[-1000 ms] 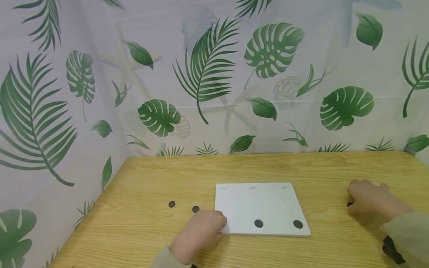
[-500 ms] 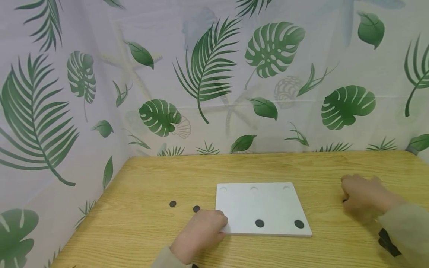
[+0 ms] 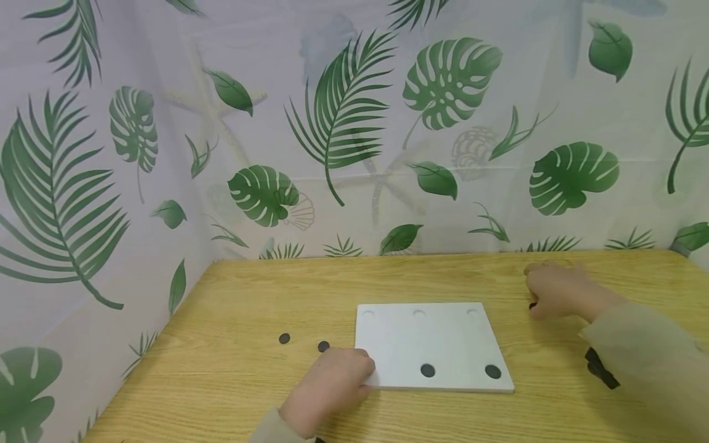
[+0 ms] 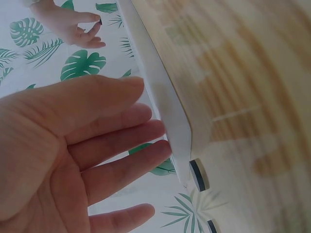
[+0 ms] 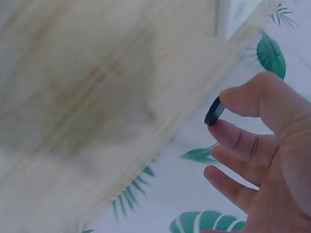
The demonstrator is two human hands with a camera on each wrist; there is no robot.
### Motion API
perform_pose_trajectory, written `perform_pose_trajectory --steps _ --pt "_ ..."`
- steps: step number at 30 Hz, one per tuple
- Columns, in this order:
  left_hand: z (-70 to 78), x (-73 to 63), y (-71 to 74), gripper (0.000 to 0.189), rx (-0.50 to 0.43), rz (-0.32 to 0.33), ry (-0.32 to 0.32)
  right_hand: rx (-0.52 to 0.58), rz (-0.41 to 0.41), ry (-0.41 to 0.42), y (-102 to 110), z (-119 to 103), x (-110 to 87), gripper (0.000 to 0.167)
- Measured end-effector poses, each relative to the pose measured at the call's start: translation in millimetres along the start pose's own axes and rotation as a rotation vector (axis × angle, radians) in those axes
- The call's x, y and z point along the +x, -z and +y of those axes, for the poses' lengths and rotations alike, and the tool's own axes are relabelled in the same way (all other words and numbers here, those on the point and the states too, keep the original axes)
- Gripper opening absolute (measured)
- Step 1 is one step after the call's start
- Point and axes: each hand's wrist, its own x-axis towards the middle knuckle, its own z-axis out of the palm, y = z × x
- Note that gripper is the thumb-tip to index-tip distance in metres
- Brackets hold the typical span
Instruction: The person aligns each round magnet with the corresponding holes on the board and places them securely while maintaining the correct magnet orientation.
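A white rectangular board (image 3: 426,344) lies on the table, with shallow round recesses along its far edge. Two black discs, one near the middle (image 3: 428,370) and one at the right (image 3: 493,371), sit along its near edge. My left hand (image 3: 332,381) rests at the board's near left corner; in the left wrist view its fingers (image 4: 131,141) are fairly straight and touch the board's edge. Above the table to the board's right, my right hand (image 3: 567,292) pinches a black disc (image 5: 214,111) between thumb and index finger.
Two loose black discs, one farther left (image 3: 284,338) and one beside the board (image 3: 324,346), lie on the wooden table (image 3: 221,369). A leaf-printed cloth (image 3: 354,135) hangs behind the table and along its left side.
My right hand has moved left and farther back toward the board, carrying the pinched black disc. The left hand and the board have stayed in place.
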Motion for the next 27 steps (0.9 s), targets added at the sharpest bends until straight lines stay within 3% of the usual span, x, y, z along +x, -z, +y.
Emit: perform_pose_trajectory --steps 15,27 --pt "-2.1 -1.8 2.2 0.01 -0.062 -0.019 0.016 0.039 -0.048 0.091 12.5 -43.6 40.7 0.023" --pt "-1.4 -0.3 1.5 0.01 -0.02 -0.008 -0.006 0.005 -0.087 0.07 9.2 -65.3 52.1 0.025"
